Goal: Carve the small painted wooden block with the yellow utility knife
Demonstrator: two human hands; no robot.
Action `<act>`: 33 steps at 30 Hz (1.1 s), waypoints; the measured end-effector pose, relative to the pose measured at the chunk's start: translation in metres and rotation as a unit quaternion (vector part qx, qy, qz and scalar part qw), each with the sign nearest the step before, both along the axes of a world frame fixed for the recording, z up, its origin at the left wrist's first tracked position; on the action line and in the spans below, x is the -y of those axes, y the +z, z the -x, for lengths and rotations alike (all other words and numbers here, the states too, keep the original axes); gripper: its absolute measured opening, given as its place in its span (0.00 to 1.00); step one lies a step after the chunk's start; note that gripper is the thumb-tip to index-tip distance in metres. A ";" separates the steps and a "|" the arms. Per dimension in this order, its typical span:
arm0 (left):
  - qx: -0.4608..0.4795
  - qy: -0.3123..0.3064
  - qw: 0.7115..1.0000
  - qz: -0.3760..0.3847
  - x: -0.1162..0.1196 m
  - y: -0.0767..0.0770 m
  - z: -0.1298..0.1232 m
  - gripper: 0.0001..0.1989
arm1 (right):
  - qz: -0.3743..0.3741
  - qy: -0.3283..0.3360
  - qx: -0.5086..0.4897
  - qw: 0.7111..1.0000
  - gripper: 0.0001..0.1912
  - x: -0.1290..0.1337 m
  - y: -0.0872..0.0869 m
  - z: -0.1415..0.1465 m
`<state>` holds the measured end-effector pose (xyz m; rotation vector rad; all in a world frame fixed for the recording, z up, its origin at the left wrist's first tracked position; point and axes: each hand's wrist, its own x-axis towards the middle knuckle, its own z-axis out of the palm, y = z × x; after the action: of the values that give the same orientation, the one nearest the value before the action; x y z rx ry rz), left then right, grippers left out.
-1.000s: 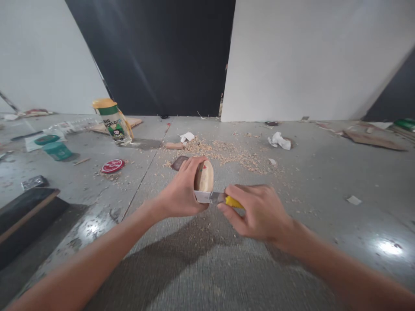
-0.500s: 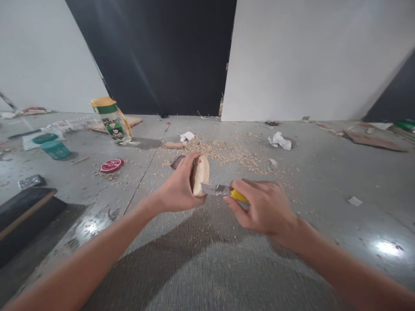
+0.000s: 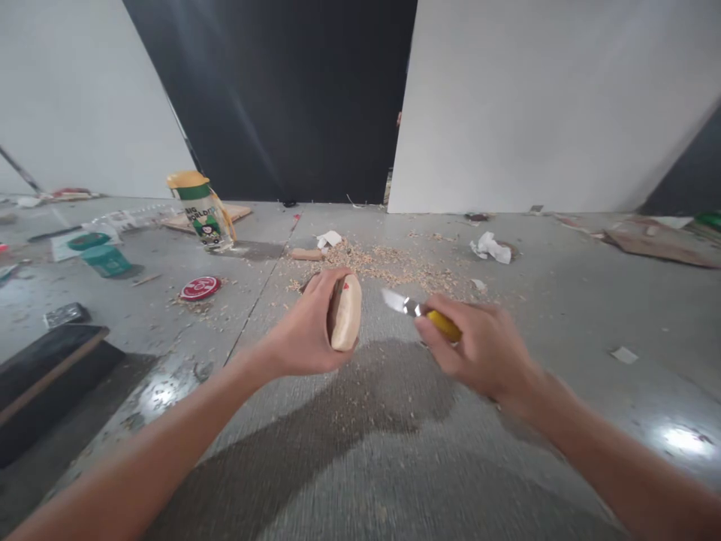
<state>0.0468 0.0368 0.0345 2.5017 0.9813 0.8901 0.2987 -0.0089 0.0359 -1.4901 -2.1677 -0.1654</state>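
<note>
A pale, rounded wooden piece (image 3: 347, 315) with a small red mark near its top stands upright in my left hand (image 3: 307, 330), whose fingers wrap round its far and left sides. To the right, my right hand (image 3: 476, 338) is closed on the yellow handle of a knife (image 3: 444, 325). Its metal blade points left toward the wood, with a gap between them. Light wood shavings (image 3: 388, 263) lie scattered on the grey floor beyond my hands.
A tumbler with a yellow lid (image 3: 206, 214), a teal container (image 3: 106, 259) and a round red lid (image 3: 200, 288) stand or lie at left. Nearer is a black block-like object (image 3: 50, 376). Crumpled white paper (image 3: 491, 248) lies right of the shavings; panels rise behind.
The knife has moved right, off the wooden piece, which its blade touched before. My left hand still holds the wood, now turned slightly. The view has shifted a little.
</note>
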 end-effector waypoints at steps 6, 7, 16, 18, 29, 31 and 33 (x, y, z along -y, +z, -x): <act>0.006 -0.031 1.000 -0.001 0.003 -0.005 -0.007 0.36 | 0.010 0.086 0.019 0.996 0.17 0.023 -0.003 0.028; 0.006 -0.033 0.999 -0.002 0.003 -0.005 -0.007 0.36 | 0.013 0.090 0.024 0.996 0.17 0.024 -0.004 0.029; 0.020 -0.061 0.998 0.009 0.005 -0.005 -0.013 0.37 | 0.022 0.103 0.018 0.994 0.18 0.026 -0.005 0.029; 0.026 -0.069 0.997 0.008 0.005 -0.006 -0.013 0.38 | 0.013 0.110 0.015 0.994 0.17 0.026 -0.005 0.030; 0.045 -0.115 0.992 0.028 0.007 -0.006 -0.008 0.36 | -0.048 0.040 0.010 0.998 0.17 0.003 -0.010 0.005; 0.036 -0.108 0.993 0.024 0.008 -0.003 -0.006 0.36 | -0.055 0.000 0.004 0.998 0.17 -0.003 -0.008 -0.004; 0.034 -0.104 0.994 0.022 0.009 -0.003 -0.005 0.37 | -0.060 0.000 -0.003 0.998 0.16 -0.003 -0.004 -0.006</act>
<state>0.0520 0.0282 0.0319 2.4636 0.6955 0.8711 0.3048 -0.0057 0.0316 -1.4228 -2.1130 -0.2845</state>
